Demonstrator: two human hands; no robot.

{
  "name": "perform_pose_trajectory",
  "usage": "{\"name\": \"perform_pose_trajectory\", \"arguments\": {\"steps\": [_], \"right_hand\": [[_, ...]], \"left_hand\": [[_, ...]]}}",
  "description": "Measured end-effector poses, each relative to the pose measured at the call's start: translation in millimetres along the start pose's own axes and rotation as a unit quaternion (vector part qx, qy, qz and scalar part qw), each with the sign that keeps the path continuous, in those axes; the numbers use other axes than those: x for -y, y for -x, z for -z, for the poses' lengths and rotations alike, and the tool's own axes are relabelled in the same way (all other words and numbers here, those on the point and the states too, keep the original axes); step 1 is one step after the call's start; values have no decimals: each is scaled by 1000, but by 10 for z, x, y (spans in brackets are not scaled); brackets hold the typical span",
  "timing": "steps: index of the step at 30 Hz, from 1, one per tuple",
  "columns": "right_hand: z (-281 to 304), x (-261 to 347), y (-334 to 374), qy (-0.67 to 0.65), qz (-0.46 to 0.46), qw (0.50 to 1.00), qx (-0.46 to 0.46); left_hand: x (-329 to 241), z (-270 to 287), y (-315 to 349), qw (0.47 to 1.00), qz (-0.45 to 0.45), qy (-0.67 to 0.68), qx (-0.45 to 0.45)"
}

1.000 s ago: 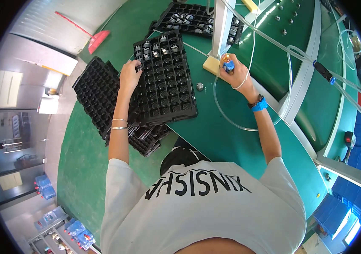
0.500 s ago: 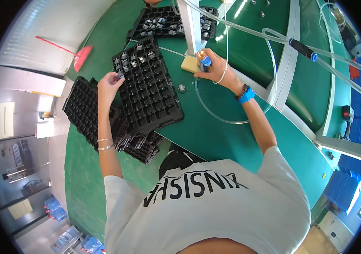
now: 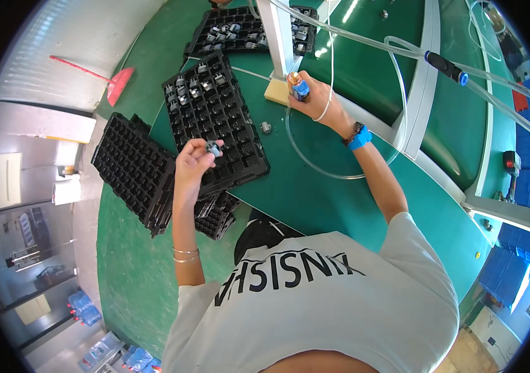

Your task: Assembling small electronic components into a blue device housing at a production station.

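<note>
My left hand (image 3: 191,166) pinches a small grey metal part (image 3: 214,148) over the lower half of a black compartment tray (image 3: 240,133). Several similar parts (image 3: 194,86) sit in the tray's upper rows; its lower pockets look unfilled. Wrapped in my right hand (image 3: 322,104) is a blue hand tool with a copper-coloured end (image 3: 300,91), held near the foot of a white post. A thin clear tube (image 3: 305,163) loops from near that hand across the table. One loose grey part (image 3: 266,127) lies on the green table between tray and tube.
More black trays (image 3: 131,165) are stacked at the left. A second tray with parts (image 3: 215,45) lies at the far side, by another person's hand (image 3: 220,3). The white post (image 3: 277,37) stands beside a yellowish block (image 3: 276,92). Clear hoses with a black-and-blue connector (image 3: 445,68) cross at right.
My left hand has lifted a part out of the tray's upper left and moved toward me and right with it. My right hand stays almost still with the tool.
</note>
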State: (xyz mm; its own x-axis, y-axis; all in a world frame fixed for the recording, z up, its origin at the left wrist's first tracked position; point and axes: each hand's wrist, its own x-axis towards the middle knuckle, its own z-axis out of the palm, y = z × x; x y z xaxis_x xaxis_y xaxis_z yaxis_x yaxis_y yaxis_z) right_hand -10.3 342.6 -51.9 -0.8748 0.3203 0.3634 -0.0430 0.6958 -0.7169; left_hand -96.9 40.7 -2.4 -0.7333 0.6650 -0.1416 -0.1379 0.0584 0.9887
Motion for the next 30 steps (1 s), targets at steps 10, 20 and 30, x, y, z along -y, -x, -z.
{"name": "perform_pose_trajectory", "arguments": {"steps": [10, 20, 30], "right_hand": [[0, 6, 11, 13, -6, 1000, -12], [-9, -5, 4, 11, 10, 1000, -19], [35, 85, -11, -27, 1, 1000, -16]], "left_hand": [[258, -152, 274, 999, 10, 38, 14], [178, -413, 395, 984, 86, 154, 20], [132, -642, 529, 976, 52, 204, 61]]}}
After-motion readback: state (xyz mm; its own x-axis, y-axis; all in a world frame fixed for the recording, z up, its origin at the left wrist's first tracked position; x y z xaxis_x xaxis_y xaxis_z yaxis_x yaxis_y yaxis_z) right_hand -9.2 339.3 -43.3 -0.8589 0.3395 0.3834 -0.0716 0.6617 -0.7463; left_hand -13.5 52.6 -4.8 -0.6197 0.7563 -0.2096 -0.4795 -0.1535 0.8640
